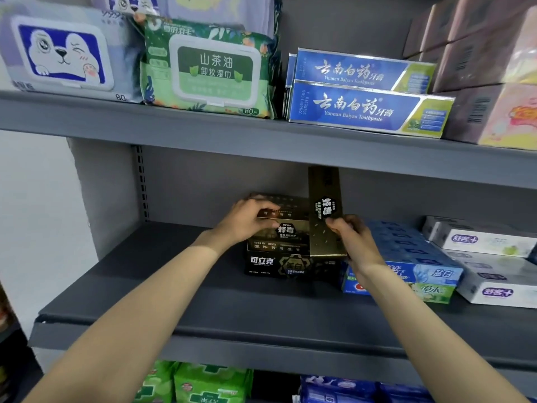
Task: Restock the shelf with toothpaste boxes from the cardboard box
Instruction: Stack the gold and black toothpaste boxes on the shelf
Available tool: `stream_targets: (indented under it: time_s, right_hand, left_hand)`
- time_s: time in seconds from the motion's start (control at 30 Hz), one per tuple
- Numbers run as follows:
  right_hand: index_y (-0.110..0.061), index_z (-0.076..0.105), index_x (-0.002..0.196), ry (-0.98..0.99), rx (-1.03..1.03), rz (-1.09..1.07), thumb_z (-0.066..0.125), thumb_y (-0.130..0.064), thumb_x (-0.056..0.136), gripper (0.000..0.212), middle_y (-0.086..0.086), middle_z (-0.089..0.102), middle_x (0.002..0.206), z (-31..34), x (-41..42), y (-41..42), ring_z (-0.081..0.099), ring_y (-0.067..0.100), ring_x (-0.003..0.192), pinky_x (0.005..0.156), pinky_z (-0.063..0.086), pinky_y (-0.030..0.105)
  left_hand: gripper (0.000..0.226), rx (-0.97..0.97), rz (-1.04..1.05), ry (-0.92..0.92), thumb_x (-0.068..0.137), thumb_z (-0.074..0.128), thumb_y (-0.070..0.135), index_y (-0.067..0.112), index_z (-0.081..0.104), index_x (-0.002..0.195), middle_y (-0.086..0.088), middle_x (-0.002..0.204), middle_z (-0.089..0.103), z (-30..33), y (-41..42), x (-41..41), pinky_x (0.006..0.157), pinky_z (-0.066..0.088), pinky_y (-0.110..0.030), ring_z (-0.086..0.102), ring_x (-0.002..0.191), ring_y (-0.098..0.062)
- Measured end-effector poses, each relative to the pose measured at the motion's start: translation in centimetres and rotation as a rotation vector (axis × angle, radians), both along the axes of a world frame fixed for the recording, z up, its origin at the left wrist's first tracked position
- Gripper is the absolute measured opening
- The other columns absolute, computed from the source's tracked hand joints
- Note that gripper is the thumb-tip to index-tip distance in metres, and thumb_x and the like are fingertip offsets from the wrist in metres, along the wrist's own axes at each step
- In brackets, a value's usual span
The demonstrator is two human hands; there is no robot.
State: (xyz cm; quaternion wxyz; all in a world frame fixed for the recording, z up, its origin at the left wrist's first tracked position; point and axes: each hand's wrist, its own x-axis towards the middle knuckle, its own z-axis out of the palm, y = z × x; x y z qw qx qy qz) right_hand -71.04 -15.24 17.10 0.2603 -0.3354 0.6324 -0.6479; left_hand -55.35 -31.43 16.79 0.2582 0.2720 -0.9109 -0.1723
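1. A gold toothpaste box point(325, 210) stands upright on end on the middle shelf point(180, 289), its top reaching close to the underside of the shelf above. It leans against the right end of a stack of black-and-gold toothpaste boxes point(279, 251).
2. The right hand point(353, 242) grips the lower part of the upright gold box, thumb on its front face and fingers curled behind its right edge.
3. The left hand point(250, 221) rests on top of the stack, fingers curled over the near edge of the uppermost box and holding it.
4. The stack lies flat, lengthwise left to right, with the black box bearing white lettering at the bottom and nearest the front.
5. Just right of the upright box, partly behind the right wrist, lie blue toothpaste boxes point(412, 257), stacked flat.
6. Farther right sit white toothpaste boxes point(491, 269), also stacked.
7. On the upper shelf point(203, 123), two blue Yunnan Baiyao toothpaste boxes point(366, 91) lie one on the other.
8. Left of them stand a green wet-wipes pack point(209, 68) and a pale pack with a cartoon dog point(62, 53); pinkish tissue packs point(488, 71) are at far right.
9. Below the middle shelf, green packets point(203, 385) and blue packets point(348, 388) show at the bottom edge.
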Motion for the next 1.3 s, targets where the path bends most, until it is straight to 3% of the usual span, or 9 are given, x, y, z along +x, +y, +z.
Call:
stream_targets:
  time_s: [0.33,0.43,0.53,0.63,0.73,0.9,1.03,1.13,1.3]
  right_hand:
    - [-0.016,0.058,0.092,0.214,-0.042,-0.060,0.067,-0.019,0.083,0.014,-0.002,0.060,0.089,0.3,-0.1,-0.1,0.053,0.011,0.085,0.070,0.038,0.020]
    - [-0.015,0.060,0.097,0.332,-0.017,0.011,0.069,-0.018,0.082,0.018,-0.007,0.061,0.081,1.0,-0.4,0.3,0.056,0.009,0.078,0.063,0.042,0.017]
    - [-0.025,0.063,0.104,0.471,0.008,0.170,0.072,-0.016,0.080,0.027,-0.012,0.066,0.092,1.7,-0.6,0.7,0.062,0.007,0.089,0.069,0.044,0.013]
    - [-0.029,0.055,0.121,0.638,0.135,0.290,0.073,-0.019,0.079,0.047,-0.016,0.060,0.103,2.6,-1.0,0.7,0.056,0.002,0.099,0.081,0.039,0.009]
    - [-0.026,0.052,0.130,0.839,0.264,0.376,0.072,-0.020,0.079,0.054,-0.010,0.057,0.114,3.4,-1.6,0.2,0.052,0.010,0.111,0.092,0.040,0.016]
    - [-0.026,0.047,0.135,0.997,0.347,0.374,0.068,-0.018,0.083,0.057,-0.007,0.046,0.113,3.4,-1.8,-0.9,0.045,0.015,0.112,0.098,0.037,0.028]
    - [-0.025,0.046,0.137,1.122,0.345,0.287,0.064,-0.020,0.087,0.054,-0.003,0.045,0.117,2.4,-1.6,-1.4,0.045,0.018,0.119,0.100,0.032,0.022]
    - [-0.030,0.043,0.139,1.165,0.351,0.227,0.061,-0.024,0.089,0.053,-0.001,0.043,0.137,1.7,-1.4,-1.4,0.040,0.022,0.130,0.111,0.033,0.038]
    - [-0.028,0.041,0.141,1.151,0.353,0.188,0.059,-0.021,0.091,0.053,-0.004,0.038,0.146,1.3,-0.7,-1.2,0.037,0.021,0.135,0.113,0.032,0.038]
  left_hand:
    - [0.043,-0.222,0.170,0.007,0.084,0.061,0.045,0.027,0.060,0.123,0.004,0.137,0.045,0.3,1.3,-2.2,0.104,0.028,-0.037,0.032,0.129,-0.018]
    - [0.055,-0.097,0.272,0.039,0.078,0.069,0.047,0.022,0.056,0.126,-0.006,0.137,0.039,-0.3,0.8,-1.2,0.108,0.030,-0.040,0.029,0.131,-0.025]
    - [0.044,0.162,0.279,0.282,0.081,0.070,0.035,0.020,0.055,0.120,-0.010,0.126,0.053,-1.4,0.2,0.4,0.105,0.038,-0.041,0.043,0.124,-0.027]
    - [0.019,0.328,0.260,0.555,0.094,0.052,0.014,0.013,0.059,0.112,-0.008,0.111,0.066,-2.2,0.7,2.1,0.095,0.048,-0.031,0.063,0.098,-0.015]
    - [0.022,0.567,0.197,0.745,0.100,0.037,0.017,0.018,0.058,0.105,-0.009,0.107,0.067,-2.1,1.9,3.1,0.087,0.053,-0.035,0.067,0.087,-0.014]
    - [0.030,0.583,0.093,0.558,0.091,0.052,0.046,0.028,0.060,0.113,0.004,0.116,0.064,-2.4,2.5,3.4,0.100,0.043,-0.032,0.056,0.114,-0.014]
    - [0.059,0.408,0.137,0.417,0.080,0.071,0.037,0.021,0.049,0.132,0.003,0.129,0.058,-2.7,2.8,3.0,0.106,0.037,-0.026,0.049,0.123,-0.011]
    - [0.065,0.317,0.166,0.394,0.078,0.074,0.032,0.020,0.046,0.135,0.001,0.132,0.056,-3.2,3.1,2.5,0.106,0.037,-0.028,0.047,0.127,-0.014]
    - [0.069,0.244,0.207,0.367,0.079,0.074,0.029,0.017,0.042,0.139,-0.003,0.137,0.051,-2.8,3.7,2.3,0.107,0.034,-0.028,0.043,0.130,-0.019]
